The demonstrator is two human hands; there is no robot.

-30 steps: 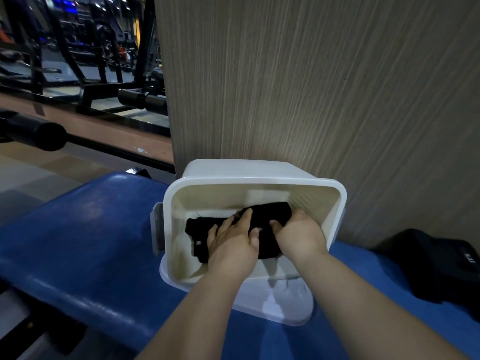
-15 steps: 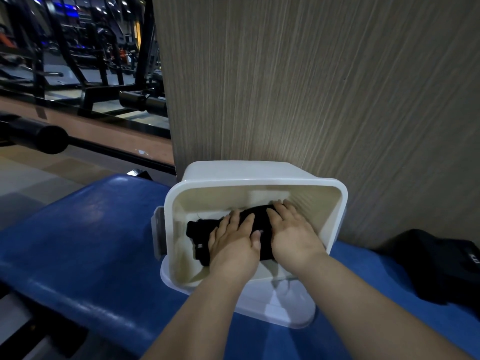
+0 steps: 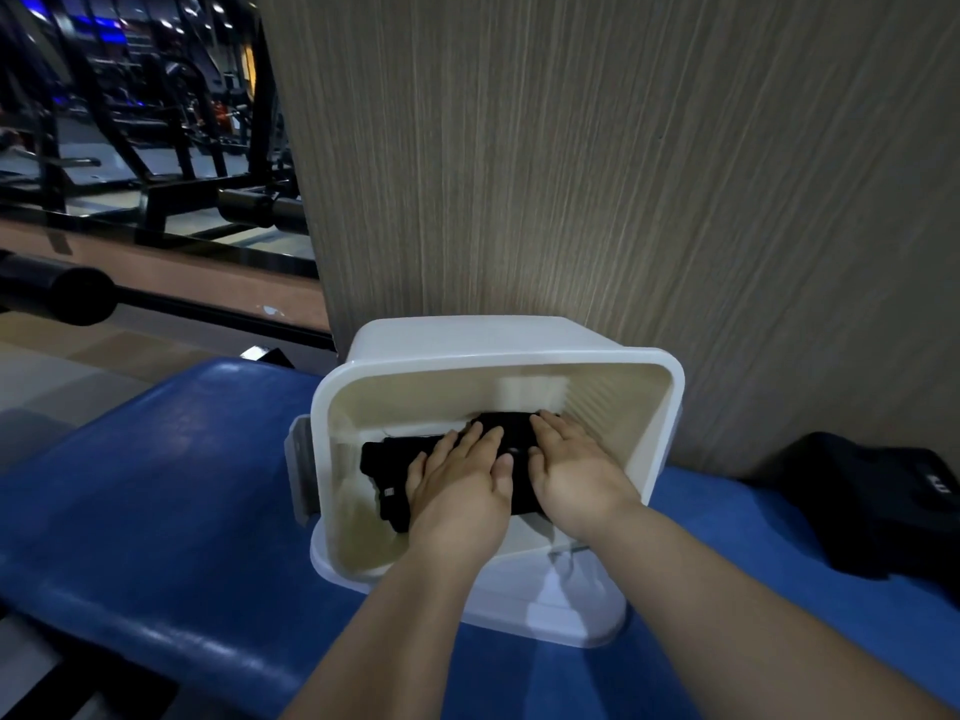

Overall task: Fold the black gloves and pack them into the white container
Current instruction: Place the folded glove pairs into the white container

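Observation:
The white container [image 3: 498, 350] stands on a blue padded bench, tilted toward me against a wood-grain wall. Folded black gloves [image 3: 389, 462] lie on its floor. My left hand [image 3: 460, 480] lies flat on the gloves' middle, fingers straight. My right hand [image 3: 574, 467] lies flat beside it on the gloves' right part, fingers straight and pointing to the back wall. Most of the gloves are hidden under both hands.
The blue bench [image 3: 156, 475] stretches left and right of the container. A black bag [image 3: 872, 506] lies on the bench at the right, close to the wall [image 3: 623, 174]. Dark gym machines [image 3: 156, 148] and a barbell [image 3: 57, 293] stand beyond on the left.
My right hand has uncurled from gripping the gloves' right end and now lies flat on them. The left hand has stayed pressed on the gloves.

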